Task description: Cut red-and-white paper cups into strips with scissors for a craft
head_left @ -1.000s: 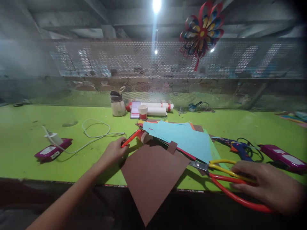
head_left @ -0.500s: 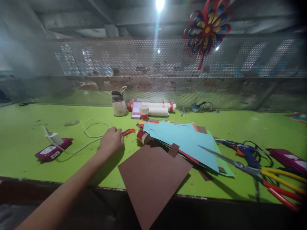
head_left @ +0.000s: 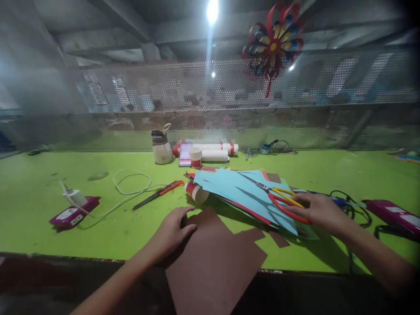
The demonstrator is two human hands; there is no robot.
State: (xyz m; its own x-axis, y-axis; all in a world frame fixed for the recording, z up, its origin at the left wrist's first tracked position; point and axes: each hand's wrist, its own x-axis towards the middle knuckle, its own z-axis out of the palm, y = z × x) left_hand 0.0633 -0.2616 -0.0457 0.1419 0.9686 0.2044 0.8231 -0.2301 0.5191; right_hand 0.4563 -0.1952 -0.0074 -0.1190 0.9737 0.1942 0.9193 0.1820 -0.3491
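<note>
My right hand [head_left: 316, 212] grips scissors [head_left: 267, 189] by their yellow and red handles, blades pointing left over a stack of coloured paper topped by a light blue sheet [head_left: 243, 192]. My left hand [head_left: 175, 229] is at the left edge of a brown sheet of paper [head_left: 216, 262], thumb and index finger apart. Whether it touches the sheet I cannot tell. The brown sheet overhangs the table's front edge. Orange-handled scissors [head_left: 159, 194] lie behind my left hand. Beside the stack, a red and white paper cup [head_left: 196, 192] lies on its side.
Purple power strips stand at left [head_left: 74, 214] and right [head_left: 393, 214], the left one with a white cable. A glue gun [head_left: 337, 201] is partly hidden behind my right hand. A bottle [head_left: 162, 151], an upright cup [head_left: 196, 157] and white rolls [head_left: 215, 155] stand at the back.
My left hand has left the orange-handled scissors and come toward the brown sheet. My right hand has entered view on the yellow and red scissors, which have moved left over the stack.
</note>
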